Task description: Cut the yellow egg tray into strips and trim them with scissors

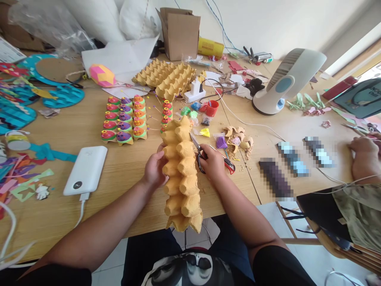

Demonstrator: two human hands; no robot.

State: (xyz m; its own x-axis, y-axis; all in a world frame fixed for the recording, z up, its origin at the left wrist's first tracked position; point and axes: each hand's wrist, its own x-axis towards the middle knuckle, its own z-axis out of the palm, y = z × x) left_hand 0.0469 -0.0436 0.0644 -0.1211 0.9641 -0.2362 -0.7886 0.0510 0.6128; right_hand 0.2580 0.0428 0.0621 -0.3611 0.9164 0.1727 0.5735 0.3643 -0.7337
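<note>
A long yellow egg-carton strip (182,174), two cups wide, is held up over the table's front edge. My left hand (156,169) grips its left side, the fingers partly hidden behind it. In my right hand (212,162), at the strip's right side, are black-handled scissors (200,153); their blades point up and left at the strip's upper right edge. Beyond the strip, painted egg-cup pieces (124,120) stand in rows, and larger yellow egg cartons (168,75) lie near the back.
A white power bank (85,171) with a cable lies at left. Carton scraps (238,139), a red cup (210,108) and a red-handled tool (229,165) are to the right. Farther off stands a white fan (287,81). Another person's hands (364,153) are at the right edge.
</note>
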